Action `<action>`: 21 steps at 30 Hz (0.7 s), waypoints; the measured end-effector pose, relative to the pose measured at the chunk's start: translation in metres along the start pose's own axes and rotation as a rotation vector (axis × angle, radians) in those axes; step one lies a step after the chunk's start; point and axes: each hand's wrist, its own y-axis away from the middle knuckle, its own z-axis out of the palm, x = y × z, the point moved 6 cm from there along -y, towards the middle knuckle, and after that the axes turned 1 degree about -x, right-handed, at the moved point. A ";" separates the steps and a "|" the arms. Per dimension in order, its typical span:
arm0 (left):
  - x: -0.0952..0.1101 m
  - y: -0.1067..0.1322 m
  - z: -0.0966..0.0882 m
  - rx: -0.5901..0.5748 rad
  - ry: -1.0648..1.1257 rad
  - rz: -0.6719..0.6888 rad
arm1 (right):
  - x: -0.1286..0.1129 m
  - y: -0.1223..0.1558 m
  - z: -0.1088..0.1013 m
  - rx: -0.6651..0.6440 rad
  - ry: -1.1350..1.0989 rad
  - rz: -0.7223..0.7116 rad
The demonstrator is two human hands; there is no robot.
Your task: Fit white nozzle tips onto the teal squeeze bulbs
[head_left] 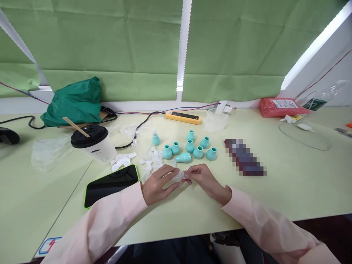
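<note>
A small translucent plastic piece (179,176) is between my two hands, low over the table. My left hand (160,184) has its fingers and thumb around the left part of it. With thumb and fingertips, my right hand (205,180) pinches its right end. Just beyond the hands stand several turquoise bulb-shaped pieces (189,146) with open necks. One turquoise bulb (183,157) lies on its side, and another bulb (156,139), farther left, has a translucent part on top. Whitish translucent pieces (154,158) lie in a pile by my left hand.
A phone (111,185) and a lidded paper cup (95,143) with a wooden stick are at left, near crumpled tissue (123,160). Behind are a yellow power strip (183,117) and a green bag (75,102). A blurred dark object (244,157) and a red package (283,107) lie right.
</note>
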 end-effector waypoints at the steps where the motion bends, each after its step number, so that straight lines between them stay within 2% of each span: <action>1: 0.000 0.000 0.000 0.008 -0.002 -0.006 | 0.001 0.000 0.001 -0.016 -0.012 0.000; 7: 0.004 0.002 -0.005 0.113 -0.070 0.032 | 0.003 0.000 0.007 -0.076 -0.004 0.003; 9: 0.000 0.001 -0.006 0.102 -0.019 -0.056 | 0.001 0.000 0.011 -0.118 0.060 -0.008; 11: -0.008 -0.001 -0.007 0.073 0.080 -0.231 | -0.004 0.000 0.011 -0.117 0.165 -0.066; 12: -0.013 -0.001 -0.007 0.066 0.138 -0.328 | -0.009 0.000 0.007 -0.071 0.238 -0.133; 14: -0.021 0.000 -0.006 0.071 0.250 -0.492 | -0.022 0.001 -0.003 0.093 0.446 -0.355; 16: -0.027 0.002 -0.005 0.090 0.336 -0.597 | -0.034 0.006 -0.008 0.236 0.725 -0.612; 17: -0.030 0.003 -0.003 0.092 0.367 -0.634 | -0.036 0.007 -0.007 0.264 0.880 -0.706; 19: -0.034 0.007 0.001 0.078 0.418 -0.701 | -0.032 0.005 -0.002 0.243 1.168 -0.776; 21: -0.038 0.010 0.006 0.048 0.467 -0.762 | -0.025 -0.001 0.001 0.191 1.377 -0.739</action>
